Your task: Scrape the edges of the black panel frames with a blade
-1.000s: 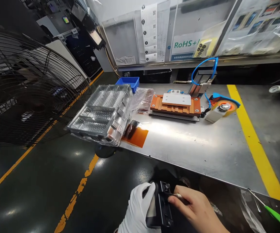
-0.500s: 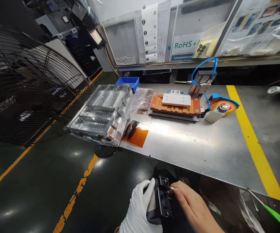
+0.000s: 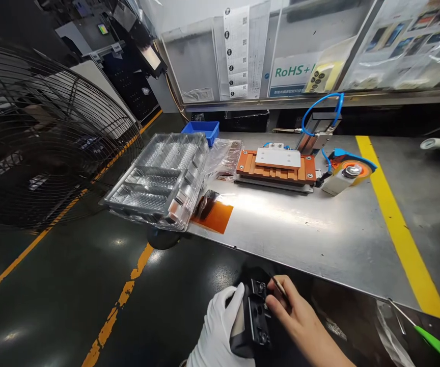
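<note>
My left hand, in a white glove, is closed around a black plastic housing at the bottom middle of the view. The housing is turned on its side, so a row of recesses and small fittings faces right. Bare and ungloved, my right hand is just right of the housing, thumb and fingers pinched on a thin dark pointed tool. The tool's tip points up and left, near the housing's upper end. Its exact kind is too small to make out.
On the metal bench stand clear plastic trays, an orange film sheet, a copper-coloured fixture and a tape roll. A blue bin sits behind. A green-handled tool lies lower right; a large fan stands left.
My right hand has lifted slightly and turned, and the thin tool now angles up and left instead of pointing into the housing. My left hand and the housing have barely moved.
</note>
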Demonstrator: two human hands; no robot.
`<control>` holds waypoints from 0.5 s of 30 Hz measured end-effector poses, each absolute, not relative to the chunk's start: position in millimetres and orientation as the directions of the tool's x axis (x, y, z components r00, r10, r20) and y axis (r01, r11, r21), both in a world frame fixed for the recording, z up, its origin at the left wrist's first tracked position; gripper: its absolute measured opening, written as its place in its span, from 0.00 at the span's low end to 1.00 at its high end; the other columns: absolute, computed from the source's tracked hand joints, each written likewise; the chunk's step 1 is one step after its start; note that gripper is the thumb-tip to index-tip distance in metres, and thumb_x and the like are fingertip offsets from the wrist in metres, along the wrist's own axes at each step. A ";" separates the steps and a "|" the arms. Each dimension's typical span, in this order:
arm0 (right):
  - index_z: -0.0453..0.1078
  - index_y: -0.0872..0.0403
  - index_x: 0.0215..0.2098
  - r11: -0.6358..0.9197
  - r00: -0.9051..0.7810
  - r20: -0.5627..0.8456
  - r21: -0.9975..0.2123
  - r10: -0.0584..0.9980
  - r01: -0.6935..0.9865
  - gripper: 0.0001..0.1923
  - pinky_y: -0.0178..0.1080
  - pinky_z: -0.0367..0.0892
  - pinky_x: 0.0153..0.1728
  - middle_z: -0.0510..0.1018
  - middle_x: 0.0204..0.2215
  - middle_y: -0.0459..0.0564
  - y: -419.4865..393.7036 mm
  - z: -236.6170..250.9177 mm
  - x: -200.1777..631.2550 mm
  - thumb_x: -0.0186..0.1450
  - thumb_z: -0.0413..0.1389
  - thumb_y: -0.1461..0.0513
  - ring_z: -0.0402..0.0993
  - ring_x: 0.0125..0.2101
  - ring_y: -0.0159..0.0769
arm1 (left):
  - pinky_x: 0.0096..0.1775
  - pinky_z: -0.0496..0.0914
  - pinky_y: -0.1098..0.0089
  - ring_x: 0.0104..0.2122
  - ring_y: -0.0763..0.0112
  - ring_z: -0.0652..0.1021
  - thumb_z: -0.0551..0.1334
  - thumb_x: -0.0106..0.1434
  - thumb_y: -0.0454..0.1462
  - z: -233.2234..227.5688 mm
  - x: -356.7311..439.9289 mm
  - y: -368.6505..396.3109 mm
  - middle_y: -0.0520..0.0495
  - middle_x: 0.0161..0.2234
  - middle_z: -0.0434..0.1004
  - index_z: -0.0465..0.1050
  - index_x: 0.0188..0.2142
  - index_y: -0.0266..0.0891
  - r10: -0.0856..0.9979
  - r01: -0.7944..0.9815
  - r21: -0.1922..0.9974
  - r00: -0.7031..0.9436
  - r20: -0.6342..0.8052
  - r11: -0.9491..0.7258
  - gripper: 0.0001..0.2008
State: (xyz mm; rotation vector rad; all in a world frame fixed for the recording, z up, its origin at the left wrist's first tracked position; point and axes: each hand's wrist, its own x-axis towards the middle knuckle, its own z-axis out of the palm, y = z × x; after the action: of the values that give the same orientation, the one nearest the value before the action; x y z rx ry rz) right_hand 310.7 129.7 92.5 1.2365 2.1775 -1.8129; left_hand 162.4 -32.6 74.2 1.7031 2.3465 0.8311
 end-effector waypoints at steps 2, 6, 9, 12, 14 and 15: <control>0.55 0.51 0.52 -0.105 -0.621 -0.540 -0.795 0.568 0.597 0.30 0.36 0.60 0.49 0.67 0.43 0.50 130.1 88.1 313.7 0.68 0.38 0.37 0.65 0.45 0.36 | 0.47 0.73 0.63 0.49 0.62 0.73 0.57 0.48 0.40 78.8 162.7 -28.8 0.38 0.52 0.65 0.49 0.65 0.36 0.904 0.879 0.437 -0.332 0.269 0.192 0.44; 0.57 0.49 0.57 -0.110 -0.700 -0.505 -0.842 0.505 0.529 0.27 0.33 0.60 0.49 0.70 0.42 0.50 120.4 81.9 326.7 0.71 0.35 0.42 0.68 0.44 0.33 | 0.49 0.70 0.63 0.50 0.63 0.70 0.57 0.55 0.39 84.6 159.4 -20.7 0.38 0.51 0.65 0.57 0.62 0.34 0.860 0.899 0.362 -0.376 0.345 0.248 0.34; 0.61 0.50 0.52 -0.038 -0.785 -0.505 -0.848 0.360 0.528 0.25 0.31 0.63 0.41 0.71 0.36 0.48 108.8 89.1 328.1 0.73 0.36 0.45 0.70 0.34 0.30 | 0.47 0.70 0.62 0.48 0.63 0.71 0.57 0.57 0.41 85.8 154.8 -16.9 0.39 0.49 0.66 0.57 0.61 0.36 0.847 0.895 0.354 -0.396 0.354 0.270 0.33; 0.63 0.52 0.43 0.003 -0.784 -0.519 -0.833 0.340 0.553 0.24 0.30 0.62 0.36 0.70 0.33 0.46 103.2 98.9 321.6 0.73 0.35 0.44 0.69 0.29 0.27 | 0.48 0.69 0.61 0.50 0.62 0.69 0.59 0.57 0.44 86.3 152.0 -17.2 0.39 0.51 0.64 0.58 0.61 0.34 0.852 0.906 0.324 -0.384 0.356 0.273 0.34; 0.61 0.53 0.39 0.006 -0.793 -0.520 -0.835 0.316 0.550 0.25 0.30 0.61 0.34 0.69 0.32 0.46 105.2 101.8 318.9 0.73 0.34 0.44 0.68 0.26 0.25 | 0.49 0.70 0.61 0.51 0.62 0.68 0.59 0.57 0.45 87.1 151.6 -18.4 0.38 0.52 0.63 0.58 0.61 0.33 0.857 0.915 0.299 -0.370 0.358 0.271 0.34; 0.60 0.53 0.38 0.009 -0.804 -0.517 -0.840 0.293 0.543 0.25 0.30 0.61 0.33 0.69 0.31 0.45 107.5 101.8 319.1 0.73 0.34 0.45 0.68 0.26 0.25 | 0.49 0.70 0.61 0.51 0.62 0.68 0.59 0.57 0.45 87.8 151.6 -18.8 0.38 0.52 0.63 0.59 0.61 0.32 0.860 0.918 0.293 -0.364 0.358 0.267 0.34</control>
State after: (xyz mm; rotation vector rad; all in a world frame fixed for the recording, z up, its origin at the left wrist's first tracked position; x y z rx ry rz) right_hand 319.1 107.5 101.8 0.8798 2.0824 -1.8886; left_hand 151.6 -18.8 87.8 1.8357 2.5982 0.7514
